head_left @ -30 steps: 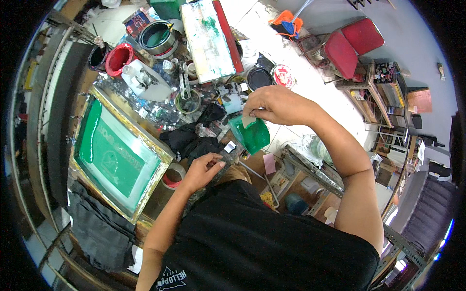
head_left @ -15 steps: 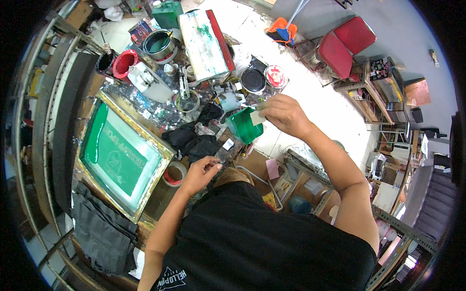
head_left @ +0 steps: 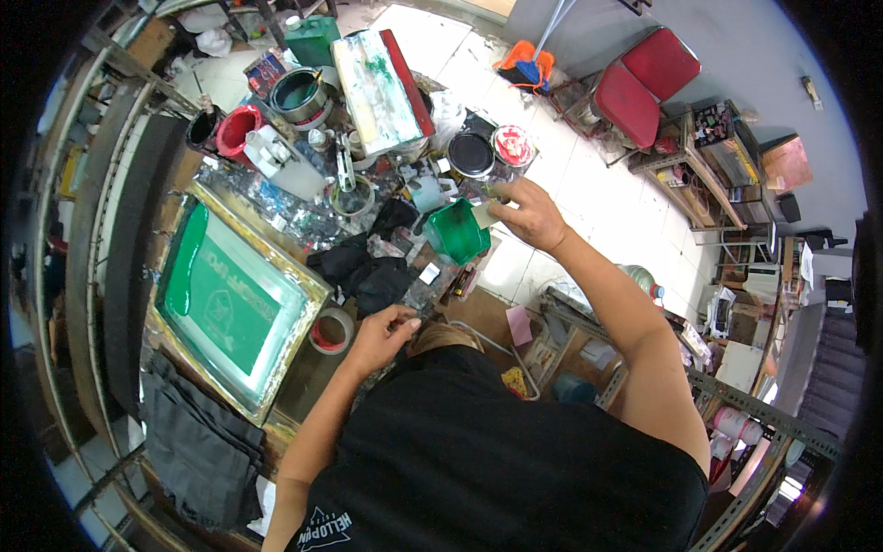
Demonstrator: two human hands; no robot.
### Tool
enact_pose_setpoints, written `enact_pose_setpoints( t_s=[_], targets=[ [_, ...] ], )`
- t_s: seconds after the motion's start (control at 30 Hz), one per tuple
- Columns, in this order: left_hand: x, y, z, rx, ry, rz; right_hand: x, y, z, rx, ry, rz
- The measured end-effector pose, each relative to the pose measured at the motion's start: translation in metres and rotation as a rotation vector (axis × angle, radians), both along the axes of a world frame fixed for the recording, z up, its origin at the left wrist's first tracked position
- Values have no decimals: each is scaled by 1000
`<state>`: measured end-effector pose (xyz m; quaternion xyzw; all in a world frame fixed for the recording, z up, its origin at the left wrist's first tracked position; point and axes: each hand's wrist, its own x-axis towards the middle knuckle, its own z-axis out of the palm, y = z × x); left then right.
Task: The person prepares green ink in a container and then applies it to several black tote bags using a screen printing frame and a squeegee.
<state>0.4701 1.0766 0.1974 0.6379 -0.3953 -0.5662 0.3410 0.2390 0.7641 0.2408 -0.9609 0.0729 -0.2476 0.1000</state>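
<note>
Head view: the right hand (head_left: 533,217), pinching a pale card (head_left: 481,215), has shifted from over the green tub (head_left: 454,237) at the bench's (head_left: 419,294) edge to its right-hand rim, suggesting work there, the left hand (head_left: 381,339) loosely curled, apparently empty

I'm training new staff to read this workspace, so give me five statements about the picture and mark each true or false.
1. The right hand holds a pale card. True.
2. The left hand grips the tape roll. False: the roll lies to the left of that hand.
3. Green ink lies along the left side of the framed screen. True.
4. The framed screen is right of the green container. False: it is left of it.
5. The chair is red. True.
</note>
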Motion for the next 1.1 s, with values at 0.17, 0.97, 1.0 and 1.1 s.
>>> enact_pose_setpoints(
  t_s=[0.17,0.97,1.0,1.1],
  targets=[
    [1,3,2,-19,-17,35,-1,4,-10,19,-25,-42],
    [13,18,-4,78,-33,94,-9,31,-149,1132,-139,-931],
    [13,17,-2,86,-45,90,-8,32,-154,1142,-155,-935],
    [14,22,-16,76,-97,76,0,33,-161,1129,-189,-938]
  ],
)
